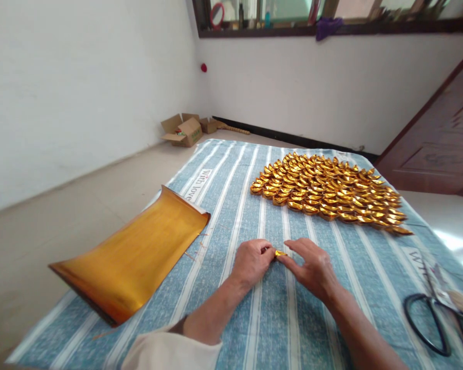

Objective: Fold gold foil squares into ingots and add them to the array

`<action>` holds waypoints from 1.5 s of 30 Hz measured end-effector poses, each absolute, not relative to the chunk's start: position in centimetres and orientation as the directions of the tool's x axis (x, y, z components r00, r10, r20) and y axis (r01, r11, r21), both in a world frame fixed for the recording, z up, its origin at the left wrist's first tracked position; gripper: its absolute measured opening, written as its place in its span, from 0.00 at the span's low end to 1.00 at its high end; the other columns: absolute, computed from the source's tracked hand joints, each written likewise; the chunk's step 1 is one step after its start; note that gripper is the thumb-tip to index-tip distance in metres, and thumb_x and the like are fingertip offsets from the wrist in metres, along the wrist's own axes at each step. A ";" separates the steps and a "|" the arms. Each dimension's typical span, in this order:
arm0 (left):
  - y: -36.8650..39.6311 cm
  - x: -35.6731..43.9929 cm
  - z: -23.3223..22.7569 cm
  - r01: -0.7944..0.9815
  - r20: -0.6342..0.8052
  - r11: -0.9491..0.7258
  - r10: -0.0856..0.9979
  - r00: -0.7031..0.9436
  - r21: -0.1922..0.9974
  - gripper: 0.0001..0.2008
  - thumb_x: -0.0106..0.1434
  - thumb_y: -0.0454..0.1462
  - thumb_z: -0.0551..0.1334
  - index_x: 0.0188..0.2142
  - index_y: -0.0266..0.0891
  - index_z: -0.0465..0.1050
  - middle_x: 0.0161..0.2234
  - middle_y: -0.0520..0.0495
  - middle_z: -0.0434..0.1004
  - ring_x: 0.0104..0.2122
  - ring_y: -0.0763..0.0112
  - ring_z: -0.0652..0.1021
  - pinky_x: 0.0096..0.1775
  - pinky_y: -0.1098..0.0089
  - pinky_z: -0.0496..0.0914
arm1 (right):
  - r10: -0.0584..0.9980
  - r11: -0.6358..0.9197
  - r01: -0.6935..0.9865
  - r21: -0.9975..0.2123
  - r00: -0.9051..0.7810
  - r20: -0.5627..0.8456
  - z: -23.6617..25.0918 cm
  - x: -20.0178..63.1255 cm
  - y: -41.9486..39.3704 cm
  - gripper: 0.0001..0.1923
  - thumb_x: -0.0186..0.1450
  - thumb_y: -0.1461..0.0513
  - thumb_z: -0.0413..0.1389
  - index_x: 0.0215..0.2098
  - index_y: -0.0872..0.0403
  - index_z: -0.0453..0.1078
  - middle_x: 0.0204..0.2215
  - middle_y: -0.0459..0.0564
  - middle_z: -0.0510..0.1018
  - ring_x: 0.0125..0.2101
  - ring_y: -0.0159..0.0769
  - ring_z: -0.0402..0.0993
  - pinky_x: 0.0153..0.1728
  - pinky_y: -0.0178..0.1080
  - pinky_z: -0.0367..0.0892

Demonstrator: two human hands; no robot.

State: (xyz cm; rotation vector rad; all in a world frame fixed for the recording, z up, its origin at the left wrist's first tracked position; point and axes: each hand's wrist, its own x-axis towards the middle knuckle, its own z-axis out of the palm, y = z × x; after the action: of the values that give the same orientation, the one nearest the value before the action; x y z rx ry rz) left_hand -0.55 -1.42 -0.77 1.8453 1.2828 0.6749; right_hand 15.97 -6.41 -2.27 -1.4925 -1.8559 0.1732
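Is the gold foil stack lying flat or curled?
Curled. The gold foil stack rests on the striped cloth with its far edge and near corner lifted off the surface, so it bows like a shallow trough.

The person's left hand [252, 261] and right hand [312, 267] were bare, with no rings or gloves showing. A loose cream sleeve [170, 352] covered the left arm above the forearm; the right forearm was uncovered.
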 end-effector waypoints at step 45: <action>-2.6 0.5 -0.9 0.590 0.029 -0.203 0.956 0.290 0.781 0.11 0.56 0.33 0.59 0.18 0.37 0.69 0.17 0.55 0.65 0.22 0.75 0.66 0.27 0.73 0.55 | 0.962 -0.200 0.551 -0.810 0.268 -0.056 -1.4 13.6 -6.4 0.13 0.58 0.56 0.52 0.28 0.53 0.78 0.21 0.46 0.77 0.24 0.35 0.71 0.26 0.35 0.60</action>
State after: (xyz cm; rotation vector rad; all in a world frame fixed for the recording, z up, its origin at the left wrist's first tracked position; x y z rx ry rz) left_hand 0.46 -2.59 -0.89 1.8934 1.3833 0.6995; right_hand 13.57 -6.41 -1.35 -1.8573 -1.3694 0.7660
